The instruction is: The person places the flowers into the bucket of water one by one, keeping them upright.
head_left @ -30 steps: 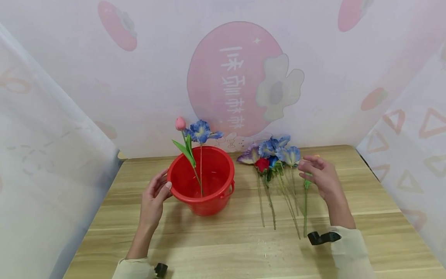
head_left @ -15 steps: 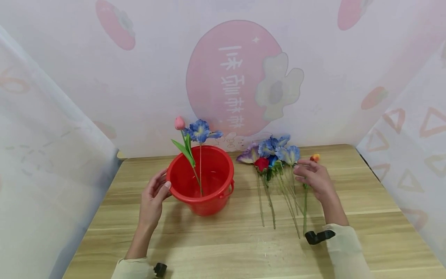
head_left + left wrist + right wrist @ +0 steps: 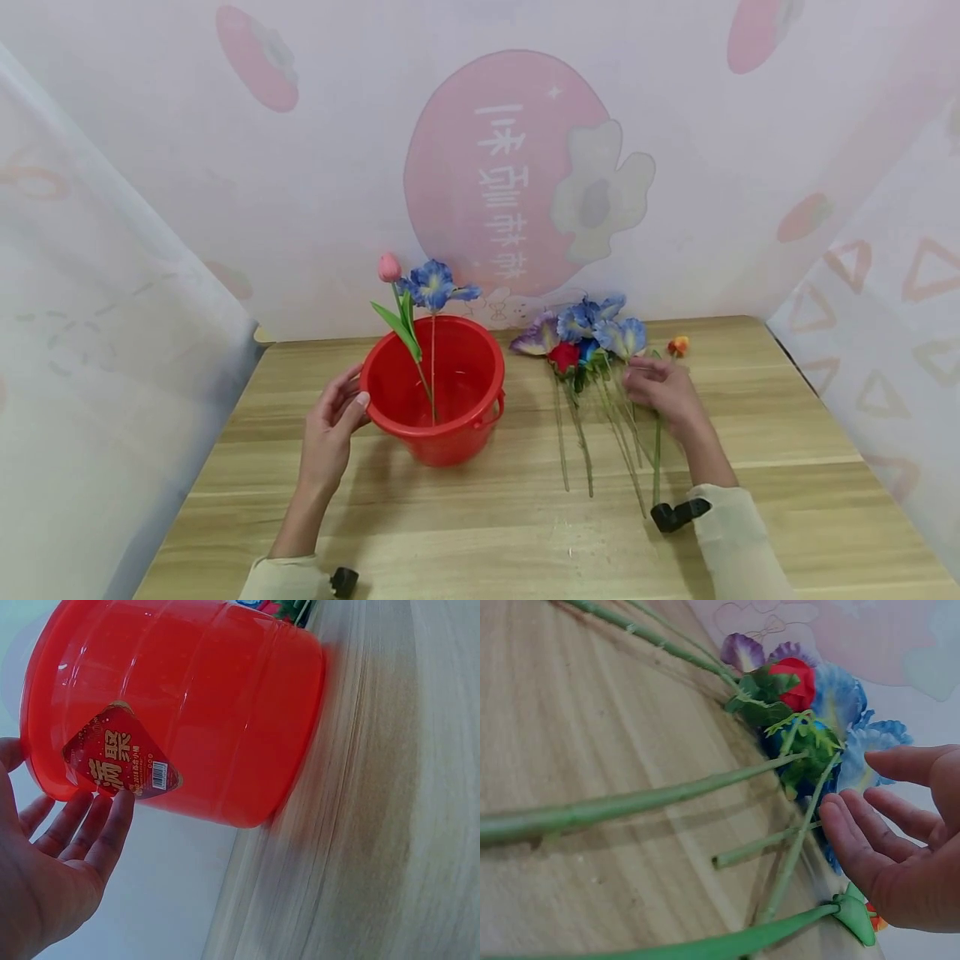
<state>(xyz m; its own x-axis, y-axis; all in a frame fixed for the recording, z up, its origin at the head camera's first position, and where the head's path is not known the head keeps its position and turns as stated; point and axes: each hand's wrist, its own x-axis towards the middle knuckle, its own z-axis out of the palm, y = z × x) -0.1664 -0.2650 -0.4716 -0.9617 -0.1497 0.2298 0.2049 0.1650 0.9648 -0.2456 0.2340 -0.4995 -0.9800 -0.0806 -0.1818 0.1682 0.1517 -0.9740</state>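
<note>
My left hand [image 3: 328, 425] holds the red bucket [image 3: 450, 448] at its left rim, thumb at the rim and fingers against the outer wall beside a diamond-shaped label [image 3: 121, 754]. A pink tulip [image 3: 389, 267] and a blue iris [image 3: 433, 285] stand in the bucket. On the right, my right hand [image 3: 669, 398] is over the flower stems. Seen from the right wrist, its thumb and fingers are spread apart, fingertips right beside a green stem [image 3: 801, 840] under blue iris petals [image 3: 866, 754].
Beside the bucket lie a purple flower [image 3: 536, 333], a red rose [image 3: 564, 357] and several blue irises [image 3: 588, 317], stems toward the front. A small orange flower [image 3: 678, 346] lies right of them. A printed cloth [image 3: 337, 167] hangs behind the wooden table [image 3: 480, 533].
My right hand has moved left and nearer, from the orange flower toward the blue irises' stems, uncovering the orange bloom. The left hand and bucket have stayed in place.
</note>
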